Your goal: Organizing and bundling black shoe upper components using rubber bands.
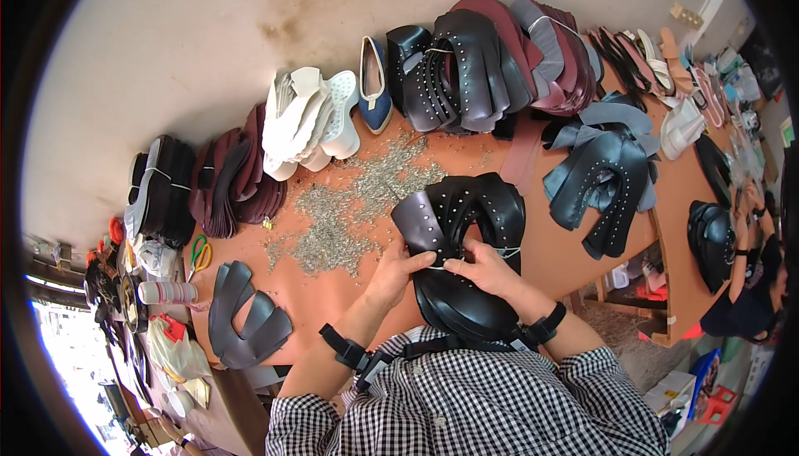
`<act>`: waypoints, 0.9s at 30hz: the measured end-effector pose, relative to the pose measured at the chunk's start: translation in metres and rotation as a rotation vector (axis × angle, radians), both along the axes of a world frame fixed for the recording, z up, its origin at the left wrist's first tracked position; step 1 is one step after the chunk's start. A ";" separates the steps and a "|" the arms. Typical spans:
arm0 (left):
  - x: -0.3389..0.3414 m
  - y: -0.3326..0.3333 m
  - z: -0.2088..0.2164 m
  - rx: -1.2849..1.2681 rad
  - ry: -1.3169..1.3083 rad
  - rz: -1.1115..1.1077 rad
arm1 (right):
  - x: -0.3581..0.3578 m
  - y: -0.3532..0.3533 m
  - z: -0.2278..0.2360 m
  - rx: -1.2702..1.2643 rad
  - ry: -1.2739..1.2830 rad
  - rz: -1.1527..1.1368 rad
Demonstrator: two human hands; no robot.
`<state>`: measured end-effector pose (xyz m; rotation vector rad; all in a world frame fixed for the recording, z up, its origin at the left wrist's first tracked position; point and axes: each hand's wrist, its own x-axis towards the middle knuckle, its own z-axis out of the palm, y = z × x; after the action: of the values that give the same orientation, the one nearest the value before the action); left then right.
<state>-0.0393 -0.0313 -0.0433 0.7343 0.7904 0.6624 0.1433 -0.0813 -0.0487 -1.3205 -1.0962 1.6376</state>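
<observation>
A thick bundle of black shoe uppers (462, 304) with rows of silver studs is between my hands, in front of my chest at the table's near edge. A thin pale string or band crosses the bundle at its waist and shows at the right side. My left hand (401, 270) grips the bundle's left side, its thumb pressed on the front. From the right, my right hand (484, 268) holds it too, with the two thumb tips close together. The other fingers are mostly hidden behind the bundle. Loose silver studs (341, 227) lie scattered just beyond, on the orange tabletop (312, 289).
Loose studded uppers (603, 177) lie at right, plain dark uppers (241, 323) at left. Against the wall stand tied stacks of black studded uppers (474, 65), maroon pieces (237, 177), white soles (339, 115) and a blue shoe (374, 90). Green-handled scissors (200, 255) lie left. Another person's arm (739, 248) shows far right.
</observation>
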 end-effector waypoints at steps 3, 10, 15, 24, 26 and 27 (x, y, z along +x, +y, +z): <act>-0.001 0.001 -0.005 -0.070 -0.052 0.064 | -0.006 -0.005 -0.007 0.099 -0.064 -0.083; -0.005 0.000 -0.020 -0.138 -0.149 0.070 | -0.005 -0.015 -0.015 0.118 -0.103 -0.157; -0.007 0.002 -0.031 -0.161 -0.166 0.068 | 0.001 -0.011 -0.004 0.025 -0.292 -0.082; 0.003 0.035 0.010 -0.045 -0.034 -0.015 | -0.009 -0.018 -0.005 0.357 -0.561 -0.138; 0.004 0.037 0.010 -0.019 0.037 0.029 | -0.011 -0.017 0.002 0.431 -0.599 -0.143; 0.005 0.036 0.010 -0.023 0.085 0.046 | -0.011 -0.018 0.002 0.432 -0.595 -0.141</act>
<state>-0.0345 0.0052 -0.0332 0.7286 0.8941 0.6656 0.1326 -0.0993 -0.0470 -1.5765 -1.5520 0.8415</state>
